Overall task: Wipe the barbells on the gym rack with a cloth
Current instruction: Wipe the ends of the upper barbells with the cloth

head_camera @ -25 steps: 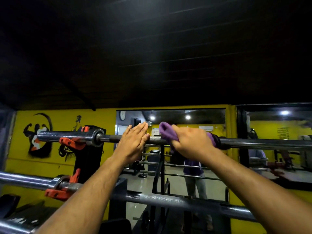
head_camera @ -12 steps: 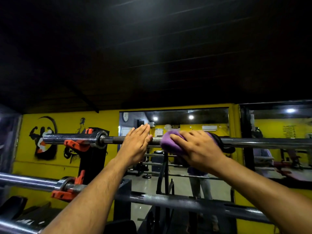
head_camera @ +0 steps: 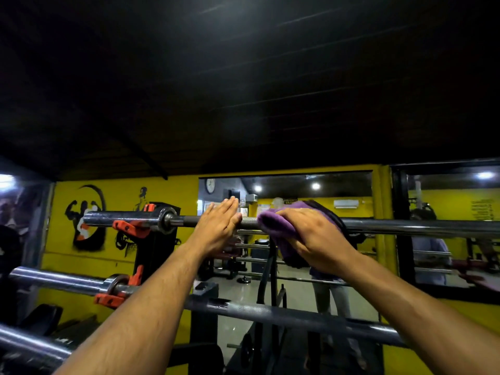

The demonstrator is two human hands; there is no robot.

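Observation:
The top barbell (head_camera: 405, 226) runs across the view on the rack, its chrome sleeve at the left. My left hand (head_camera: 217, 226) lies flat on the bar with straight fingers, just right of the sleeve collar. My right hand (head_camera: 311, 236) grips a purple cloth (head_camera: 273, 224) wrapped over the bar right beside the left hand. Part of the cloth hangs below the bar. A second barbell (head_camera: 284, 313) lies lower, under my forearms, and a third one's sleeve (head_camera: 29, 345) shows at the bottom left.
Orange collars (head_camera: 130, 228) clamp the sleeves by the black rack upright (head_camera: 154, 253). Behind is a yellow wall (head_camera: 121, 193) with a mural and a mirror (head_camera: 284, 190) reflecting the gym and a person. A dark ceiling fills the upper view.
My right hand with the cloth has slid left along the top bar, closer to my left hand, and more cloth now hangs below the bar. The left hand stayed flat in place.

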